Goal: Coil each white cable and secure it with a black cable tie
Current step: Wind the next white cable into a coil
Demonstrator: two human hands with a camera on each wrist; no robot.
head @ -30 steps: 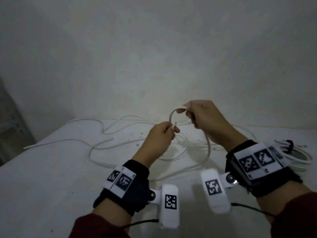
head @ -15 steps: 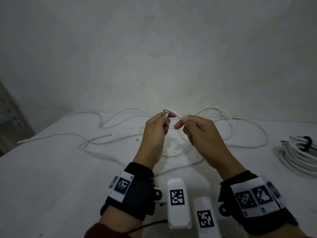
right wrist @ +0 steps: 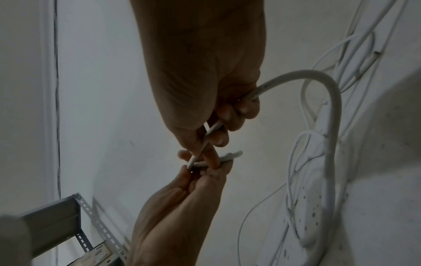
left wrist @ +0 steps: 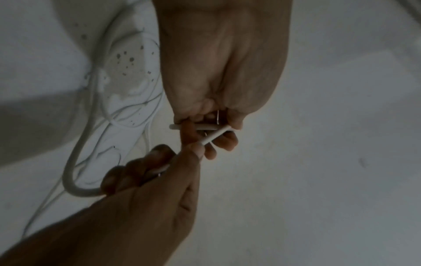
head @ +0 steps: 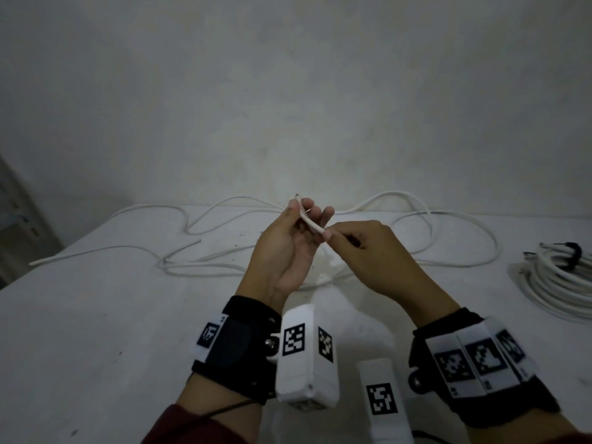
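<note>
Two hands raised together above a white bench (head: 96,315), both engaged on one white cable (head: 309,223).

Left hand (head: 283,251): palm turned up toward the head camera, thumb and fingertips pinching the cable just short of its cut end, which pokes up past the fingers. Remaining fingers loosely spread. In the left wrist view the same hand (left wrist: 218,72) shows two short white cable lengths crossing at its fingertips.

Right hand (head: 368,251): fingers curled, thumb and forefinger pinching the cable just beside the left hand's grip. In the right wrist view this hand (right wrist: 205,72) has the cable (right wrist: 328,100) running through its curled fingers, out the far side, and arching down toward the bench.

Loose white cable, remainder: sprawled in wide open loops across the far part of the bench, behind and to both sides of the hands. One free cut end (head: 197,241) lies at left. How many separate cables make up the sprawl cannot be told.

One finished coil (head: 563,283): white cable wound in several turns, lying at the right edge of the bench, well apart from the hands, bound with a black cable tie (head: 573,251) at its far side.

Metal shelving (right wrist: 68,225): slotted angle frame, left of the bench.
</note>
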